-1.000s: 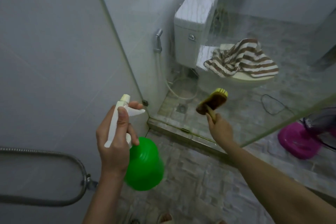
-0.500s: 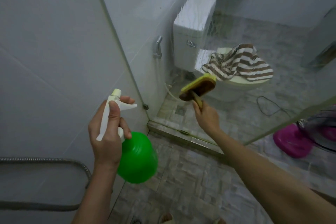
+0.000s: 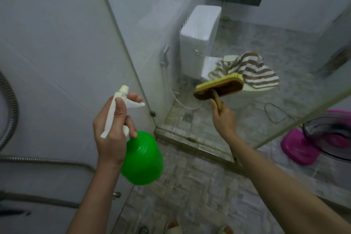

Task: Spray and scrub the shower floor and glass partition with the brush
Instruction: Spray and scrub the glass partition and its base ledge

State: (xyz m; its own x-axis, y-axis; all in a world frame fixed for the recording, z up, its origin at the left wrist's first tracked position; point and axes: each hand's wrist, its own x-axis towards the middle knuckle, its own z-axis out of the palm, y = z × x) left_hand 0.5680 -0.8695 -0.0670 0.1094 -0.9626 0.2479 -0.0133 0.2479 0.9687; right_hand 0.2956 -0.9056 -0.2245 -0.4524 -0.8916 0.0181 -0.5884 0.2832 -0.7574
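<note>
My left hand (image 3: 112, 131) grips the white trigger head of a green spray bottle (image 3: 141, 159), held up in front of the white wall. My right hand (image 3: 224, 119) holds the handle of a brown scrub brush (image 3: 218, 86) with yellow bristles. The brush head is pressed flat against the glass partition (image 3: 275, 24), about halfway up. The glass shows wet streaks above the brush. The tiled shower floor (image 3: 190, 186) lies below my arms.
Behind the glass stand a white toilet (image 3: 201, 40) with a striped towel (image 3: 254, 70) on its seat, a bidet sprayer (image 3: 165, 57) and a floor drain (image 3: 188, 117). A pink basin (image 3: 298, 148) sits at right. A metal shower hose (image 3: 47, 160) runs along the left wall.
My right hand has lifted the brush higher up the glass and turned its head level. My left hand with the bottle has barely shifted.
</note>
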